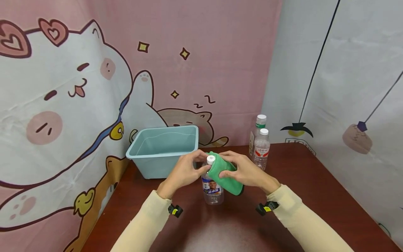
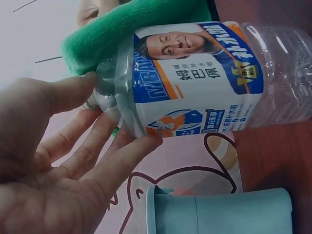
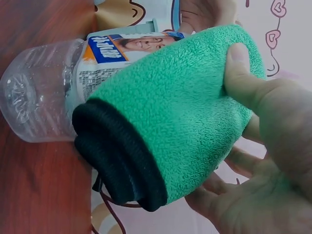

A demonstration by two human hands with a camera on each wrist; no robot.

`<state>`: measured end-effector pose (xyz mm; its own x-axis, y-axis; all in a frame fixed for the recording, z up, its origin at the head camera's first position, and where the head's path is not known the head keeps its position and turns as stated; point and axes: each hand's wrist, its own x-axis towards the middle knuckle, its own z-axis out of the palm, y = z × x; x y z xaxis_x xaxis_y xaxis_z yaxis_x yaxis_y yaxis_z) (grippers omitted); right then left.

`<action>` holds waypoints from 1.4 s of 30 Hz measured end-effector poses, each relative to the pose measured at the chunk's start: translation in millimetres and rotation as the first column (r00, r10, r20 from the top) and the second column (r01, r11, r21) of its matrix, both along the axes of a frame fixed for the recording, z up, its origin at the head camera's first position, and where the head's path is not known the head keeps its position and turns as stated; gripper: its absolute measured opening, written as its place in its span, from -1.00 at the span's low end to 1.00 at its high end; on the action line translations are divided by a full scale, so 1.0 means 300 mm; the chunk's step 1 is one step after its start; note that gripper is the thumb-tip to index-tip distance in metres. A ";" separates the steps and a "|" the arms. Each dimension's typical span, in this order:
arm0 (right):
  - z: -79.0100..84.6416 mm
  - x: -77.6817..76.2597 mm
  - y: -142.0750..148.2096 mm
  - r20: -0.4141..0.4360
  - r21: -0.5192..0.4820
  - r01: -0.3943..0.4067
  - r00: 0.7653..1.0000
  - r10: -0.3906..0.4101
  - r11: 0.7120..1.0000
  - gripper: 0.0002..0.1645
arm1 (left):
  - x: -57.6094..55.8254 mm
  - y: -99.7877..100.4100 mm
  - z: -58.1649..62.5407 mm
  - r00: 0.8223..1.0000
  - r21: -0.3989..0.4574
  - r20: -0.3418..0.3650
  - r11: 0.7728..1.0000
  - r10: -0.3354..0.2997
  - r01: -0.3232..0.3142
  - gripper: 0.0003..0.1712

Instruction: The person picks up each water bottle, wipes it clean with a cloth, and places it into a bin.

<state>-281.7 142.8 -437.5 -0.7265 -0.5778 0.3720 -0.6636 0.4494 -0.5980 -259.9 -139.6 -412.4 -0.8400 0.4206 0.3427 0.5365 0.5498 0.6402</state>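
head view: white-capped plastic bottle (image 1: 212, 187) upright on the table (image 1: 302, 168)

its long axis runs vertical between the grips: the left grip (image 1: 188, 169) curls round its neck; the right grip (image 1: 247, 170) holds a green cloth (image 1: 231, 183) against its right side.

left wrist: thumb and fingers meet neck and shoulder, equally near as the right.

right wrist: the thumb presses the cloth, black edging towards the bottle's base.

Tub (image 1: 157, 167) left of bottle (image 1: 212, 187) and cloth (image 1: 225, 173)
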 end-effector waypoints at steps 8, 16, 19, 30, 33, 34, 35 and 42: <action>-0.062 -0.018 0.043 -0.025 0.063 0.041 0.999 -0.040 0.997 -0.14 | 0.005 0.001 0.001 1.000 0.007 0.018 1.000 0.009 -0.009 -0.66; -0.178 -0.037 0.045 -0.024 0.108 0.021 1.000 -0.019 0.994 -0.48 | 0.010 -0.001 0.004 0.999 0.009 0.027 1.000 0.024 -0.024 -0.64; -0.214 -0.034 0.043 -0.003 0.134 0.005 1.000 -0.005 0.991 -0.48 | 0.010 -0.001 0.002 0.999 0.008 0.027 1.000 0.028 -0.028 -0.64; -0.277 -0.021 0.024 -0.036 0.189 -0.006 0.999 0.013 0.982 -0.58 | 0.007 0.004 -0.005 0.999 0.036 0.037 0.999 0.030 -0.032 -0.62; -0.292 -0.010 0.012 -0.033 0.221 -0.015 0.999 0.023 0.975 -0.59 | 0.007 0.005 -0.004 0.999 0.036 0.037 0.999 0.036 -0.037 -0.62; -0.296 -0.006 0.009 -0.032 0.227 -0.017 0.999 0.025 0.974 -0.60 | 0.008 0.006 -0.004 0.999 0.036 0.036 0.999 0.037 -0.038 -0.62; -0.298 -0.003 0.006 -0.031 0.228 -0.017 0.999 0.025 0.973 -0.60 | 0.008 0.006 -0.003 0.999 0.036 0.037 0.999 0.037 -0.039 -0.62; -0.288 0.003 0.005 0.001 0.206 0.008 1.000 -0.008 0.979 -0.61 | 0.014 0.010 -0.002 0.997 0.037 0.050 0.998 0.053 -0.055 -0.62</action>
